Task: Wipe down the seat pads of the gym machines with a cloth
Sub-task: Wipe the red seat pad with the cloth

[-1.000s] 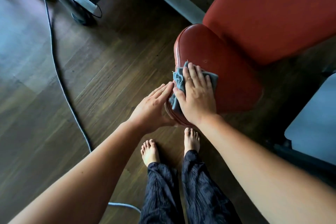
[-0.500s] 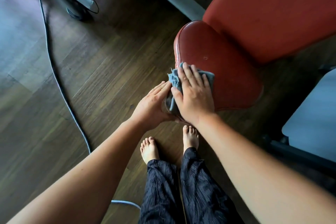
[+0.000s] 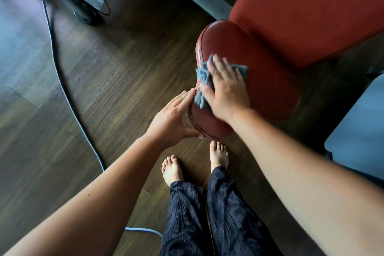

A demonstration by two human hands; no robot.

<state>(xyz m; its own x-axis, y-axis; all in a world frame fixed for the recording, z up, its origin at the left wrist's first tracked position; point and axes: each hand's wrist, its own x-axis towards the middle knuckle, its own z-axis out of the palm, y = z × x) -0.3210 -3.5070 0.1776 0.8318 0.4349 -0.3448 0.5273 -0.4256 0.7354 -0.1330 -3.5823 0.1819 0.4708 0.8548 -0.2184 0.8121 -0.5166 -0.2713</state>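
- Wiping is under way on the red seat pad (image 3: 268,81) right of frame centre; the grey cloth (image 3: 202,81) lies on the pad's left part, bunched over its left edge.
- Right hand (image 3: 225,87) lies flat on the cloth, fingers spread and pressing it down, not closed round it; its outline is blurred, which suggests a stroke in progress.
- Left hand (image 3: 172,118) is open, fingers straight along the pad's left side and thumb at the near lower edge, apparently steadying the pad without gripping anything.
- Progress, as a judgement: only the left and near part of this pad is being covered; its right part shows no sign either way of having been cleaned. The large red back pad (image 3: 311,12) in the upper right and the grey padded surface (image 3: 361,129) at the right edge may still be left.
- Against the frame half a second ago, the right hand and cloth sit slightly higher up the pad, away from the near end, so more of the near red surface shows below the wrist.
- Left hand has kept its place on the pad's side; bare feet (image 3: 218,154) and the cable (image 3: 62,81) on the wooden floor (image 3: 124,81) are unchanged.
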